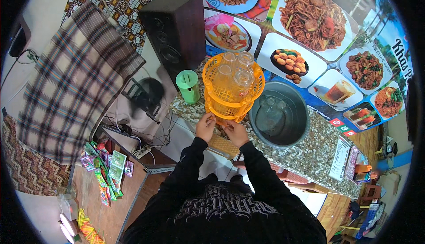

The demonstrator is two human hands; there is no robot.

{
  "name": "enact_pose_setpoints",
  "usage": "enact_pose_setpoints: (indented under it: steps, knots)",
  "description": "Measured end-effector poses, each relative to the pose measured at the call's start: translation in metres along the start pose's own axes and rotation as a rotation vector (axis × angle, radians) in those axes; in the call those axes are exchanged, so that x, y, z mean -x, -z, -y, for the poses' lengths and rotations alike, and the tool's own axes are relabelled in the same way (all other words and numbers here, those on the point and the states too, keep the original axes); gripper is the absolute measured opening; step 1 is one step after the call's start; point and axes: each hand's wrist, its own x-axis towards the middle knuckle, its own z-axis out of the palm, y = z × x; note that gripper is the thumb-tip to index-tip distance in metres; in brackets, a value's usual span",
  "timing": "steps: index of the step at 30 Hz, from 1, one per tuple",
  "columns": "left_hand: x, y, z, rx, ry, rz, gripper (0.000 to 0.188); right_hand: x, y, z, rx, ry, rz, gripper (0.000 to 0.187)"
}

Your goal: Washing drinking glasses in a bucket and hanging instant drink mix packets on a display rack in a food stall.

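Head view: a person in a black long-sleeved top stands at a pebble-faced counter (pixel 310 149), both hands at the foot of an orange basket (pixel 232 91) that stands on the counter just beside a grey metal tub (pixel 297 107). The left hand (pixel 206 126) curls its fingers against the basket's lower rim; the right hand (pixel 234 131) does the same at the rim's near edge, and between them shows a small orange piece — whether it is pinched or merely touched cannot be told. Both hands are part-closed on the basket's base rather than spread flat.

Several clear glasses (pixel 237 73) stand mouth-down in the basket, crowded and rising above its rim. More glasses appear to lie in the tub. A green lidded holder (pixel 189 85) stands just to the basket's left, with a dark speaker (pixel 177 29) behind it.

The risk lies in the load — the basket sits near the counter's front edge, and a pull or tilt from the base could tip the tall glasses against each other or over the rim, likely breaking them. A swing leftward could knock the green holder; a shove rightward would strike the tub.
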Motion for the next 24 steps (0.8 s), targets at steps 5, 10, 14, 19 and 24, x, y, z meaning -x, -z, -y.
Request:
enact_pose_setpoints:
  steps: [5,10,14,19,24]
  knots:
    - [-0.004,0.058,-0.042,0.026,-0.241,-0.189,0.032,0.014,0.064,0.08,-0.563,-0.055,0.038,0.022]
    - [-0.014,0.072,-0.129,0.276,-0.177,-0.189,0.038,-0.031,0.137,0.112,-0.117,0.139,-0.427,0.019]
    - [-0.017,0.065,-0.156,0.254,-0.103,-0.084,0.048,-0.076,0.171,0.12,-0.026,0.057,-0.52,0.023]
    - [-0.018,0.05,-0.155,0.299,-0.054,-0.062,0.056,-0.15,0.177,0.096,0.047,0.251,-0.468,0.035]
    - [-0.024,0.049,-0.149,0.361,-0.079,-0.061,0.057,-0.18,0.172,0.08,-0.133,0.1,-0.257,0.039]
